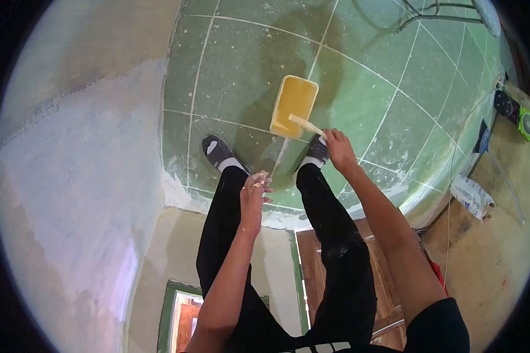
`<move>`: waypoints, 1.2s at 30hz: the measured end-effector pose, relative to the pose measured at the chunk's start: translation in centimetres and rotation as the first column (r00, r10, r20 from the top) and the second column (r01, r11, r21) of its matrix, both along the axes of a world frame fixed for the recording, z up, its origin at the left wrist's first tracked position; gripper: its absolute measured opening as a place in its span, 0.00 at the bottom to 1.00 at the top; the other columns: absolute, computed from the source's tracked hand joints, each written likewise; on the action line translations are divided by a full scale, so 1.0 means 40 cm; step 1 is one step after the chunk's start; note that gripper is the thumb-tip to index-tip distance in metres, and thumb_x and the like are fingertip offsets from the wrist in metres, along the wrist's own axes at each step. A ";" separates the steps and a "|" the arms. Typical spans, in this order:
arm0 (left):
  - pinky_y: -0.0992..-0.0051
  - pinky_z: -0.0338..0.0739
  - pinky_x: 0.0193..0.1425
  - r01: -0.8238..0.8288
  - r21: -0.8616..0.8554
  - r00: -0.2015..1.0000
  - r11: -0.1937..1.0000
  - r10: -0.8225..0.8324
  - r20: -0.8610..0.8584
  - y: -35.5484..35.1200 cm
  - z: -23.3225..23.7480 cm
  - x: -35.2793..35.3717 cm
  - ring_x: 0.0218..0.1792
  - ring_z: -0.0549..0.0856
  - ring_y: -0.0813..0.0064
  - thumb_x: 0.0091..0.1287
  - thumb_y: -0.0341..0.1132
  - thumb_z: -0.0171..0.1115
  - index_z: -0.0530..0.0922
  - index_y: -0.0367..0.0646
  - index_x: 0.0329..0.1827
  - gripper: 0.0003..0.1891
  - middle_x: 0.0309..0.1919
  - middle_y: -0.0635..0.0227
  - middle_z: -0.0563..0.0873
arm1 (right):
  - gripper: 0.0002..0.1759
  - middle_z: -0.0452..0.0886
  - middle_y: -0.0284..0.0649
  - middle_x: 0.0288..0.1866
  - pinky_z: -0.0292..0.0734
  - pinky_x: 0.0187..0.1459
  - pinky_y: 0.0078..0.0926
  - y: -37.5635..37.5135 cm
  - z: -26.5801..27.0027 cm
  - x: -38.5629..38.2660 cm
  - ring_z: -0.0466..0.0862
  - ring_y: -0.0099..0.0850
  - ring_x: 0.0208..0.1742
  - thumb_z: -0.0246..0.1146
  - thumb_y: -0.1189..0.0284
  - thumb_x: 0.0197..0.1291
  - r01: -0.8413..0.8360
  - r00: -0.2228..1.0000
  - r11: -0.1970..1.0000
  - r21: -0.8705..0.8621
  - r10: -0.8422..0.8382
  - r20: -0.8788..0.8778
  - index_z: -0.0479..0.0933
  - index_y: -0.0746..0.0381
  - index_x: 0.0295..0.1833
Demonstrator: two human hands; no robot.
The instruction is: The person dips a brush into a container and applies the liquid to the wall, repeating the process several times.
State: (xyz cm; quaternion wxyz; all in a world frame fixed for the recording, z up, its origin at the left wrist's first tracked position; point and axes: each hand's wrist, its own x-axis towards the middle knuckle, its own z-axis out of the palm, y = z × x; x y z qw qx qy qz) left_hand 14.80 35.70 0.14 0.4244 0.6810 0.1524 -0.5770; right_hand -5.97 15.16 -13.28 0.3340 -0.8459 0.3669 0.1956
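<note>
My right hand (340,150) is closed round the handle of a pale, paste-coated tool (305,124), whose far end is over the near part of a yellowish rectangular tub (296,101). The tub stands on the green tiled floor, just beyond my feet. Whitish paste smears the fingers of my left hand (255,197), which is held above my left leg with its fingers partly spread and nothing visible in it.
A partly plastered wall (82,170) rises at the left. A metal-legged chair (447,13) stands at the upper right. On the right are a black and green round device (525,122), a white bag (472,197) and a thin cord. Paste marks the floor edge.
</note>
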 end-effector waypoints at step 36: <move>0.74 0.80 0.49 -0.013 -0.010 1.000 1.000 0.013 0.026 0.260 0.447 0.384 0.48 0.84 0.75 0.77 0.53 0.51 0.75 0.44 0.64 0.24 0.53 0.65 0.83 | 0.16 0.83 0.45 0.33 0.75 0.36 0.33 0.135 0.806 1.075 0.80 0.37 0.32 0.63 0.62 0.70 0.118 0.663 0.768 0.629 -0.532 0.526 0.81 0.66 0.48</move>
